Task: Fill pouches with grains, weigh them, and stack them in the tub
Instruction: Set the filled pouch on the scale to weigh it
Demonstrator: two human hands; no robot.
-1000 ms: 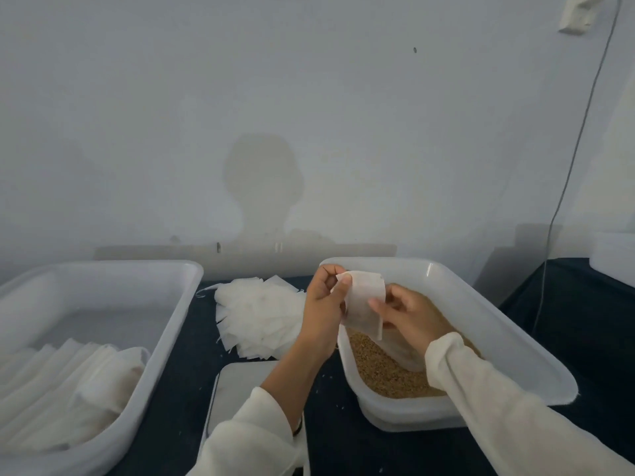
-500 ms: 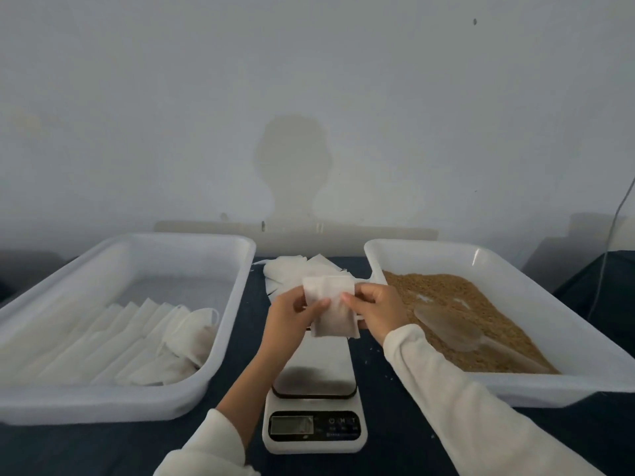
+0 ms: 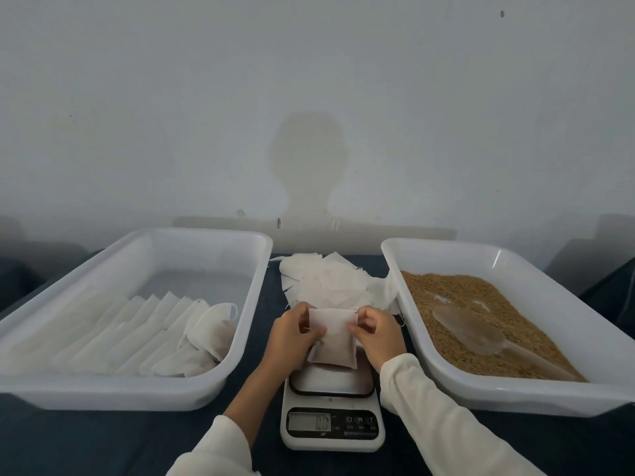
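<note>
A filled white pouch (image 3: 332,336) hangs just above the scale (image 3: 331,403) at the table's middle. My left hand (image 3: 292,334) grips its left edge and my right hand (image 3: 376,333) pinches its right top corner by the drawstring. The pouch's lower edge is at the scale's platform; whether it touches I cannot tell. The left tub (image 3: 113,389) holds a row of filled pouches (image 3: 165,338). The right tub (image 3: 515,395) holds brown grains (image 3: 460,297) with a clear scoop (image 3: 470,334) lying on them.
A pile of empty white pouches (image 3: 326,280) lies on the dark cloth behind the scale, between the two tubs. A pale wall stands close behind the table.
The pouch and both hands have come from over the grain tub to the middle and down toward the scale. The view has dropped and now shows the whole scale.
</note>
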